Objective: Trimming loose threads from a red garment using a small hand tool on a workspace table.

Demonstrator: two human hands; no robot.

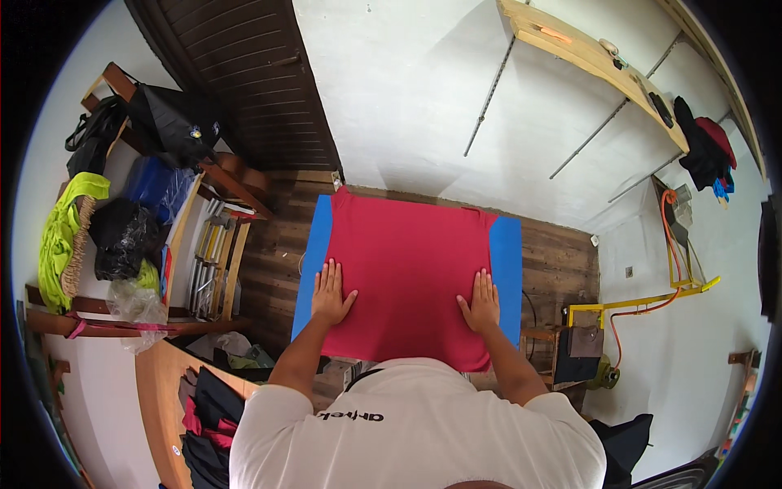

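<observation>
A red T-shirt (407,269) is spread over a blue tabletop (507,269), its near edge hanging close to my body. My left hand (331,295) lies flat near the shirt's left edge, fingers stretched away from me and thumb pointing inward. On the opposite side my right hand (482,301) rests flat near the right edge, its thumb also turned inward. Both palms press on the cloth without gripping it. Small creases show at the far corners, where the shirt reaches the far edge of the table.
Shelves (183,236) with bags and a yellow-green garment (69,244) stand at the left. A wooden shelf (595,61) juts from the far wall. At the right are a yellow metal bar (643,297) and an orange hose (669,236). A dark door (244,81) is beyond the shelves.
</observation>
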